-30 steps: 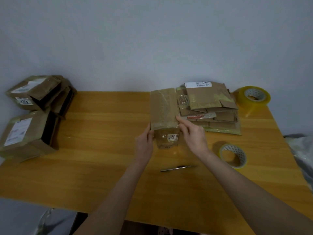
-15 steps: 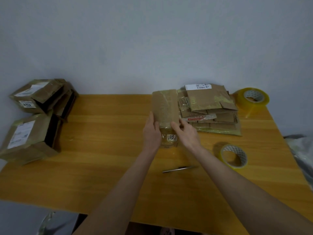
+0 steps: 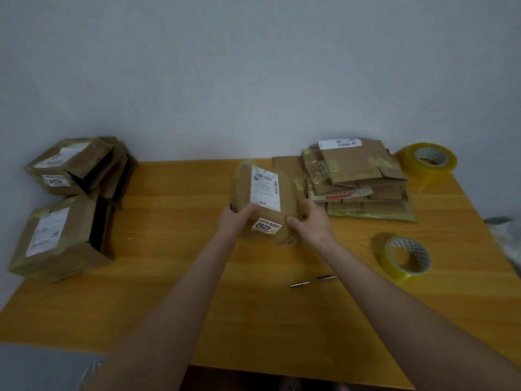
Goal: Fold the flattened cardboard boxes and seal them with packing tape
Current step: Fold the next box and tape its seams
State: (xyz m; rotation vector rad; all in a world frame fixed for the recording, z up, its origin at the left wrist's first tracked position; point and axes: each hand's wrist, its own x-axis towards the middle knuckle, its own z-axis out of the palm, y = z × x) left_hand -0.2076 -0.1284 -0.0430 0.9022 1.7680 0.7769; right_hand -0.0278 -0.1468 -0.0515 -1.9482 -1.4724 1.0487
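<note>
Just beyond the pen (image 3: 313,280), the left grip (image 3: 235,221) and right grip (image 3: 310,224) each curl round a near corner of the cardboard box (image 3: 265,190), low over the worktop (image 3: 169,249). To square it open cleanly, I judge both sides need even pressure. Farther beyond the pen, rightward, lies the flattened stack (image 3: 363,182).

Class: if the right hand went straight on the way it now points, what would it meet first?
The labelled cardboard box: the right hand holds its near right edge, opposite the left hand. Beyond, depth is unclear.
</note>
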